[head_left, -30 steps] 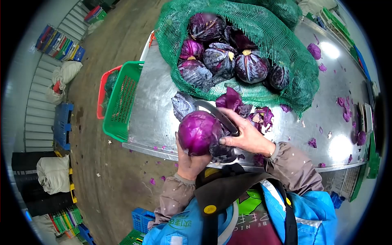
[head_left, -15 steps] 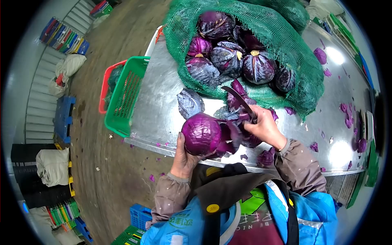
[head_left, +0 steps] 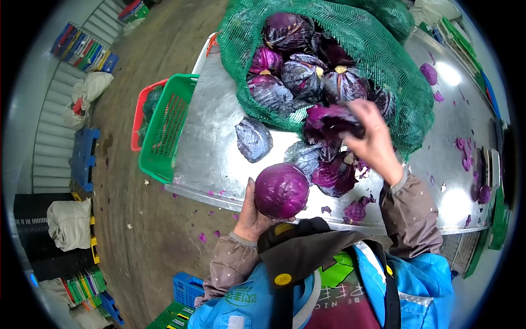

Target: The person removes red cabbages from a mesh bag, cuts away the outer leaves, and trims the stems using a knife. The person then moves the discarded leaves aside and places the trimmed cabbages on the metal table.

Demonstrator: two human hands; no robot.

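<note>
My left hand (head_left: pixel 253 216) cups a peeled, glossy purple cabbage (head_left: pixel 281 191) from its left and underside, above the table's near edge. Farther forward, my right hand (head_left: pixel 375 140) has thumb and fingers curved around the right end of loose dark purple leaves (head_left: pixel 329 122), slightly blurred. No knife can be made out in it. More torn leaves (head_left: pixel 335 174) lie just below these, and a single grey-purple outer leaf (head_left: pixel 253 139) rests to their left. Behind them, a green mesh bag (head_left: pixel 402 90) gapes open around several unpeeled cabbages (head_left: pixel 301 77).
The metal table (head_left: pixel 205 148) carries leaf scraps on its right side. A green basket (head_left: pixel 164 129) and a red basket (head_left: pixel 138 118) are beside its left edge. Blue crates (head_left: pixel 189 288) stand on the floor near my left sleeve, and stacked crates line the left wall.
My right hand has moved forward and up, with leaves now away from the cabbage. The curved knife seen in it earlier no longer shows. My left hand and the cabbage have shifted slightly right and down.
</note>
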